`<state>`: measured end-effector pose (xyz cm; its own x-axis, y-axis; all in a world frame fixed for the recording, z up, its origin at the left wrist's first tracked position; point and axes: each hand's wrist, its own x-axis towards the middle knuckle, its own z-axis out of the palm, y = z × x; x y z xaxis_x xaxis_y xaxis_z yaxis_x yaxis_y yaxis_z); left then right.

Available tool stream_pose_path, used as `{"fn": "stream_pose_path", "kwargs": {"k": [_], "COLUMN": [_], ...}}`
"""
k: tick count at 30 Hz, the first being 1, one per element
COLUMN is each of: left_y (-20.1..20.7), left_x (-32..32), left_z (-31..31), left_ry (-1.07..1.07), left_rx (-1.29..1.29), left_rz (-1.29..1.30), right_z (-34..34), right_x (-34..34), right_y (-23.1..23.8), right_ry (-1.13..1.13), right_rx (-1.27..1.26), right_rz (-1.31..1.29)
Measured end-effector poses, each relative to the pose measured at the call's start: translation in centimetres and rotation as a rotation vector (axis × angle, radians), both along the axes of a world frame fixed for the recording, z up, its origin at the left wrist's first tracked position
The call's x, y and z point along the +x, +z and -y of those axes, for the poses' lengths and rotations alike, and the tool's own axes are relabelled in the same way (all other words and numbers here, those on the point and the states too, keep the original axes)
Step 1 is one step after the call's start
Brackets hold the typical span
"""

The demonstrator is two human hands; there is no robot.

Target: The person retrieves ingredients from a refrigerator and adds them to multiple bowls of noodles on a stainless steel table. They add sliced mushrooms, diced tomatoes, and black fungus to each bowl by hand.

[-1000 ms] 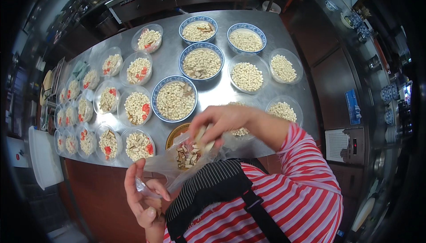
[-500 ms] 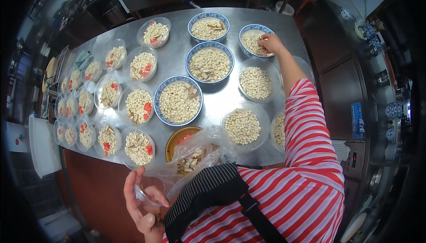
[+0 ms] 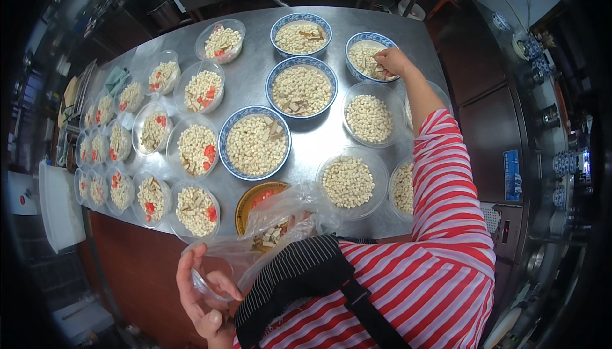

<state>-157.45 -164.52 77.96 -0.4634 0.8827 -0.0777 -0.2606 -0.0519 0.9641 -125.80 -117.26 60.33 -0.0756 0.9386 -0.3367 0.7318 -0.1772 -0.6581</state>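
Observation:
My right hand (image 3: 394,62) reaches over the right side of a blue-and-white bowl (image 3: 350,62) at the far right of the table. Its fingers are pinched low over the pale round kernels (image 3: 363,52), and a few beige slices lie beside the fingertips. What sits between the fingers is too small to make out. At the near edge my left hand (image 3: 207,298) grips the rim of a clear plastic bag (image 3: 248,247), thumb and fingers curled around the film. Pale and brown-edged slices (image 3: 271,237) show inside the bag, which rests against a brown bowl (image 3: 244,205) with red pieces in it.
Three more patterned bowls (image 3: 255,174) of kernels and slices run down the middle of the steel table (image 3: 306,138). Rows of clear tubs (image 3: 197,212) with kernels, slices and red pieces fill the left. Several tubs (image 3: 347,180) on the right show only kernels.
My right hand has shifted slightly right within the far-right bowl, and more beige slices now show on the kernels there. My left hand keeps its hold on the bag.

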Motion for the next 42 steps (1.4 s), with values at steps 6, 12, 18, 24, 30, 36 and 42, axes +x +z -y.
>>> {"fn": "stream_pose_path", "kwargs": {"k": [6, 12, 18, 24, 30, 36, 42], "left_y": [0.2, 0.1, 0.2, 0.1, 0.4, 1.3, 1.1], "left_x": [0.2, 0.4, 0.6, 0.6, 0.9, 1.4, -0.6], "left_z": [0.1, 0.0, 0.0, 0.3, 0.4, 1.3, 2.9], "left_ry": [-0.007, -0.03, -0.031, -0.027, 0.014, -0.004, -0.024], "left_rx": [-0.013, 0.052, 0.048, 0.026, 0.025, 0.051, 0.02], "left_rz": [0.006, -0.004, 0.002, 0.048, 0.043, 0.013, 0.125], "right_z": [0.1, -0.3, -0.4, -0.1, -0.4, 1.4, 15.2], "right_x": [-0.2, 0.2, 0.3, -0.2, 0.0, -2.8, -9.5], "right_y": [0.8, 0.7, 0.4, 0.8, 0.3, 4.1, 12.4], "right_ry": [0.013, -0.04, -0.069, -0.054, -0.081, -0.025, 0.462], "right_rx": [0.024, 0.08, 0.109, 0.176, 0.234, 0.138, 0.019], "right_rz": [0.077, -0.01, -0.032, 0.014, -0.029, -0.18, -0.678]}}
